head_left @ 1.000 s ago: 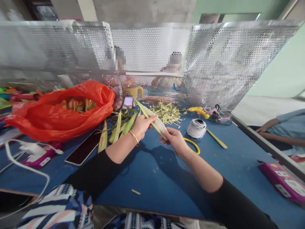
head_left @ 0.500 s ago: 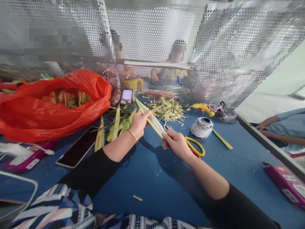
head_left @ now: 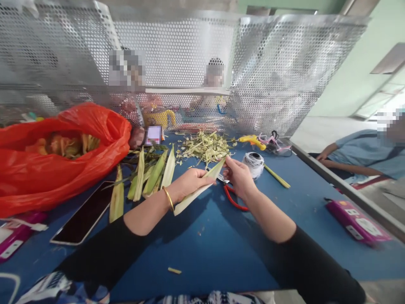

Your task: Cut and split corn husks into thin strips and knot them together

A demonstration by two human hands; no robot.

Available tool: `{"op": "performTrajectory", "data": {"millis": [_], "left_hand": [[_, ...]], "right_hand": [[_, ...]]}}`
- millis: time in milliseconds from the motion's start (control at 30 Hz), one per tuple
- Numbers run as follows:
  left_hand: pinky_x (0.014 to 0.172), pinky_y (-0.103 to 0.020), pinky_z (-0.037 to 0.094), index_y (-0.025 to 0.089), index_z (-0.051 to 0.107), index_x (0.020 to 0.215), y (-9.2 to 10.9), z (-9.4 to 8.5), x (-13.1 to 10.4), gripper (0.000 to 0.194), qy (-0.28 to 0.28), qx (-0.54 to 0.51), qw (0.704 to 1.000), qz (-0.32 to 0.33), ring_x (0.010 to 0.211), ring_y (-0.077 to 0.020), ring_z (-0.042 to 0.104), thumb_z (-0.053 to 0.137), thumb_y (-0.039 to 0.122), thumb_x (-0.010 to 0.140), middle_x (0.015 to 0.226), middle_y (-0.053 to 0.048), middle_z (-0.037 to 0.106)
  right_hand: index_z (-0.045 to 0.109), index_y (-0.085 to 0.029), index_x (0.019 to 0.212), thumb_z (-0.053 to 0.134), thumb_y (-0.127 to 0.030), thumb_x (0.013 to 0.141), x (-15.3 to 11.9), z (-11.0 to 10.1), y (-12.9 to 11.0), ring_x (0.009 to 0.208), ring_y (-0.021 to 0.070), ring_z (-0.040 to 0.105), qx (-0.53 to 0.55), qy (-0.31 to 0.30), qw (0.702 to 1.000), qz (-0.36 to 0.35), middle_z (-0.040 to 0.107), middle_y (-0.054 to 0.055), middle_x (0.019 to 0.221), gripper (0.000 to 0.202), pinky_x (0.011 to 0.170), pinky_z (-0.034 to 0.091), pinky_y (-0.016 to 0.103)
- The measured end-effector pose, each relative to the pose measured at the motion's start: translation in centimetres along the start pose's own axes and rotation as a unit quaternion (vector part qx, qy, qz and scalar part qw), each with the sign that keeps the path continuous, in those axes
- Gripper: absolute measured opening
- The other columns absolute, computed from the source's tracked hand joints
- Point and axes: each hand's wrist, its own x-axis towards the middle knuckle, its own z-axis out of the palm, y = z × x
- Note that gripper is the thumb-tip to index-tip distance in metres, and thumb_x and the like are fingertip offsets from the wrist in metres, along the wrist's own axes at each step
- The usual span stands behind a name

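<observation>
A long pale-green leaf strip (head_left: 190, 200) is gripped by the closed left hand (head_left: 190, 182) above the blue table (head_left: 202, 253), its tip pinched by the right hand (head_left: 239, 175). Thin yellowish scraps (head_left: 207, 147) are already heaped; several flat green leaves (head_left: 155, 172) seem left unworked.

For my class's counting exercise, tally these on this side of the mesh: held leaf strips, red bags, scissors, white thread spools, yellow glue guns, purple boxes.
Held leaf strip: 1
Red bag: 1
Scissors: 1
White thread spool: 1
Yellow glue gun: 1
Purple boxes: 2
Total: 7
</observation>
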Motion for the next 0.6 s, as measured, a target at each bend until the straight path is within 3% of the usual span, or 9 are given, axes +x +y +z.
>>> {"op": "performTrajectory", "data": {"millis": [100, 267, 333, 400, 433, 500, 533, 600], "left_hand": [[0.042, -0.019, 0.031, 0.015, 0.069, 0.067, 0.2, -0.1, -0.2, 0.02, -0.034, 0.011, 0.999, -0.009, 0.042, -0.0073, 0.045, 0.076, 0.034, 0.066, 0.051, 0.002, 0.058], [0.039, -0.017, 0.024, 0.015, 0.065, 0.068, 0.6, -1.3, 0.0, 0.021, -0.03, 0.024, 0.999, 0.006, 0.036, -0.0046, 0.035, 0.073, 0.035, 0.07, 0.044, 0.006, 0.048], [0.036, -0.018, 0.019, 0.016, 0.064, 0.068, 0.7, -2.2, 0.4, 0.022, -0.015, 0.039, 0.999, 0.013, 0.033, -0.004, 0.029, 0.068, 0.036, 0.075, 0.04, 0.008, 0.043], [0.035, -0.018, 0.017, 0.015, 0.066, 0.074, 0.6, -3.3, 0.8, 0.023, 0.001, 0.044, 0.999, 0.019, 0.031, -0.0047, 0.027, 0.065, 0.037, 0.077, 0.039, 0.008, 0.04], [0.035, -0.018, 0.016, 0.015, 0.066, 0.074, 0.6, -3.8, 1.0, 0.023, 0.013, 0.042, 0.999, 0.02, 0.031, -0.0049, 0.027, 0.066, 0.038, 0.076, 0.039, 0.008, 0.04], [0.035, -0.018, 0.016, 0.014, 0.067, 0.075, 0.5, -4.9, 1.4, 0.023, 0.026, 0.032, 0.999, 0.025, 0.032, -0.0049, 0.028, 0.068, 0.038, 0.074, 0.04, 0.007, 0.039], [0.035, -0.018, 0.016, 0.015, 0.067, 0.074, 0.5, -5.4, 1.5, 0.023, 0.033, 0.024, 0.999, 0.025, 0.032, -0.0048, 0.028, 0.069, 0.038, 0.073, 0.04, 0.008, 0.039], [0.035, -0.018, 0.016, 0.015, 0.067, 0.073, 0.4, -6.2, 1.7, 0.023, 0.04, 0.004, 0.999, 0.027, 0.032, -0.0048, 0.027, 0.069, 0.037, 0.073, 0.041, 0.007, 0.039]], "right_hand": [[0.061, -0.018, 0.071, 0.08, -0.047, 0.055, 0.6, -0.7, 0.1, 0.044, 0.0055, 0.043, 0.048, 0.012, 0.999, 0.01, 0.047, -0.007, 0.055, 0.038, 0.04, 0.033, 0.019], [0.056, -0.019, 0.07, 0.073, -0.045, 0.061, 1.3, -1.0, -0.3, 0.046, 0.0074, 0.048, 0.016, 0.119, 0.992, -0.046, 0.052, -0.005, 0.058, 0.032, 0.045, 0.037, 0.022], [0.056, -0.02, 0.076, 0.065, -0.047, 0.069, 1.1, -1.3, -1.1, 0.049, 0.0096, 0.052, -0.07, 0.131, 0.987, -0.065, 0.057, -0.003, 0.063, 0.029, 0.048, 0.041, 0.024], [0.058, -0.02, 0.081, 0.06, -0.043, 0.074, 0.5, -1.9, -2.2, 0.056, 0.0134, 0.058, -0.255, 0.06, 0.962, -0.075, 0.062, 0.0, 0.068, 0.024, 0.053, 0.043, 0.026], [0.059, -0.02, 0.081, 0.063, -0.039, 0.072, 0.0, -2.3, -2.8, 0.061, 0.0162, 0.061, -0.389, -0.013, 0.918, -0.076, 0.063, 0.002, 0.069, 0.021, 0.055, 0.043, 0.027], [0.063, -0.018, 0.08, 0.07, -0.029, 0.065, -1.1, -2.9, -3.7, 0.075, 0.0241, 0.065, -0.644, -0.143, 0.749, -0.064, 0.067, 0.007, 0.076, 0.02, 0.059, 0.041, 0.03], [0.064, -0.017, 0.085, 0.071, -0.026, 0.063, -1.6, -3.2, -3.9, 0.08, 0.0278, 0.066, -0.721, -0.174, 0.669, -0.04, 0.069, 0.011, 0.083, 0.025, 0.06, 0.04, 0.031], [0.063, -0.016, 0.103, 0.064, -0.019, 0.07, -2.4, -3.3, -4.0, 0.091, 0.0298, 0.066, -0.792, -0.197, 0.577, -0.024, 0.069, 0.016, 0.1, 0.033, 0.061, 0.038, 0.03]]}}
